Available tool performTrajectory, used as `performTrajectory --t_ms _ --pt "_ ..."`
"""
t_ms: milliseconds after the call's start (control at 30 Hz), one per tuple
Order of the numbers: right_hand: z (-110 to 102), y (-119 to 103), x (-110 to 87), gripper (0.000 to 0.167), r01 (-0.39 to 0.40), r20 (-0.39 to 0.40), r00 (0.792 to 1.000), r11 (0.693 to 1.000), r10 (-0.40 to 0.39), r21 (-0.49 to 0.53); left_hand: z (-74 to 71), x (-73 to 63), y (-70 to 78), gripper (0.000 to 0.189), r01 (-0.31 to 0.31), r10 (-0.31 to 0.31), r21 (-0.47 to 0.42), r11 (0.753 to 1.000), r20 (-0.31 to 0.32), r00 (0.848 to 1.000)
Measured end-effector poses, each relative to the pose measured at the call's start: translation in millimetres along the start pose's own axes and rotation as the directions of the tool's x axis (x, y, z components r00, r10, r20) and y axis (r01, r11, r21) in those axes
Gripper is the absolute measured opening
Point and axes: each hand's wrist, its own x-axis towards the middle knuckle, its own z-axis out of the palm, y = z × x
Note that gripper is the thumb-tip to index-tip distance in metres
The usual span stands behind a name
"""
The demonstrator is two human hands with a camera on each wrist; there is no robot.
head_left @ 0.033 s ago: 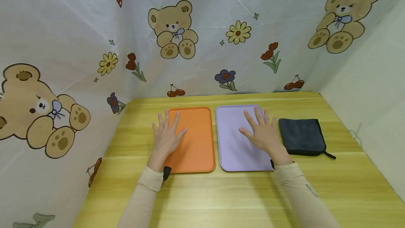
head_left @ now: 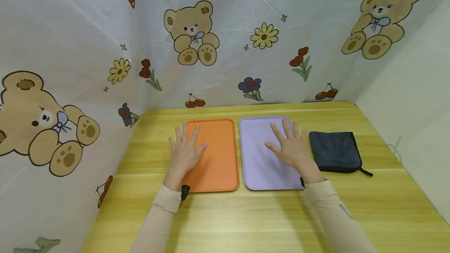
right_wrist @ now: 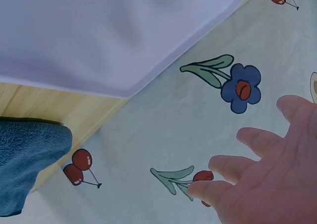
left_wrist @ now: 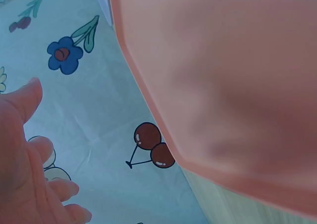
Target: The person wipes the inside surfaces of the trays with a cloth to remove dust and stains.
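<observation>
My left hand [head_left: 184, 153] is held with fingers spread over the left part of an orange tray [head_left: 219, 159]. Over the right part of a lilac tray [head_left: 258, 155] is my right hand [head_left: 293, 149], its fingers likewise spread. Neither hand holds anything. In the left wrist view the left hand [left_wrist: 25, 169] shows at the left edge, apart from the orange tray [left_wrist: 223, 75]. The right wrist view has the right hand [right_wrist: 277, 169] at lower right, apart from the lilac tray [right_wrist: 124, 35].
A folded dark grey cloth [head_left: 334, 151] with a black edge and a loop lies right of the lilac tray. Both trays lie side by side on a wood-grain table [head_left: 246, 221]. A white curtain [head_left: 232, 7] printed with bears and flowers hangs behind and at left.
</observation>
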Motion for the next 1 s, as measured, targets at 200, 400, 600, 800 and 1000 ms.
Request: performTrajectory --t_ms 200,400,600,800,1000 --pt "-3.0 1.9 -4.0 0.076 0.007 -0.023 1.000 0.999 -0.006 0.039 2.5 0.9 5.8 0.077 -0.015 0.014 -0.048 0.999 -0.008 1.000" --pt "-5.0 16.7 -13.4 0.076 0.044 -0.120 0.992 0.992 -0.030 0.117 19.2 0.2 39.6 0.069 -0.051 -0.007 -0.380 0.924 -0.149 0.989" --pt "-6.8 48.6 -24.8 0.077 0.035 -0.175 0.985 0.981 0.000 0.192 44.2 -1.2 97.2 0.051 -0.142 -0.044 -0.681 0.719 -0.248 0.968" --pt "-11.9 86.5 -41.1 0.076 -0.007 -0.250 0.966 0.975 0.063 0.221 76.2 -1.9 136.5 0.051 -0.104 -0.061 -0.742 0.662 -0.192 0.979" --pt "-9.1 122.2 -56.1 0.075 -0.073 -0.252 0.958 0.967 0.136 0.245 101.0 0.5 150.3 0.052 -0.068 -0.083 -0.736 0.673 -0.167 0.982"
